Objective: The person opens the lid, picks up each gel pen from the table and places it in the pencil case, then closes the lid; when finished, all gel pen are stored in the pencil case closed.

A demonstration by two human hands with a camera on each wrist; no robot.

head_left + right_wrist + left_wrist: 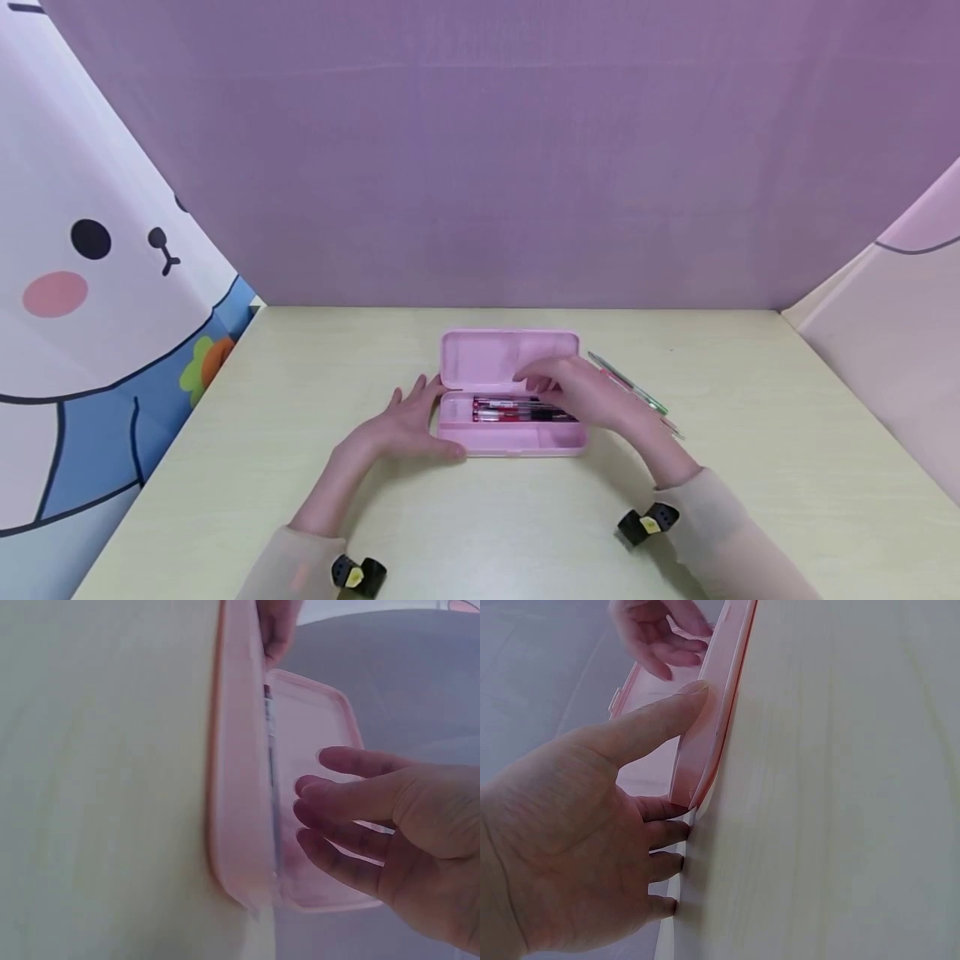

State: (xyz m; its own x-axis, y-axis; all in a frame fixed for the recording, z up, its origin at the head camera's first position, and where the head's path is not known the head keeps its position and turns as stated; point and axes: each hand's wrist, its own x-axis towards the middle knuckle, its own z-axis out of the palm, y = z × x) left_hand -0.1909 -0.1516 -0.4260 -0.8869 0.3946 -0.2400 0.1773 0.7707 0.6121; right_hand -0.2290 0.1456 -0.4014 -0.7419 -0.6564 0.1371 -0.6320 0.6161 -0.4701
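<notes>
A pink pencil case [512, 451] lies on the table with its lid [480, 358] tipped back. Several pens [504, 414] with red and black parts rest in its rear compartment. My left hand [405, 427] holds the case's left end between thumb and index finger, the thumb against the front wall and the other fingers spread. Above the right part of the case is my right hand [585, 390], fingers loosely bent and nothing between them in the right wrist view. On the table by my right forearm lie a green pen [647, 398] and a red one, partly hidden.
The pale wooden table [480, 525] runs back to a purple cloth backdrop [525, 167]. A cartoon-printed cloth [90, 350] hangs along the left side, and a pale one [892, 358] on the right. Both wrists wear small black cameras.
</notes>
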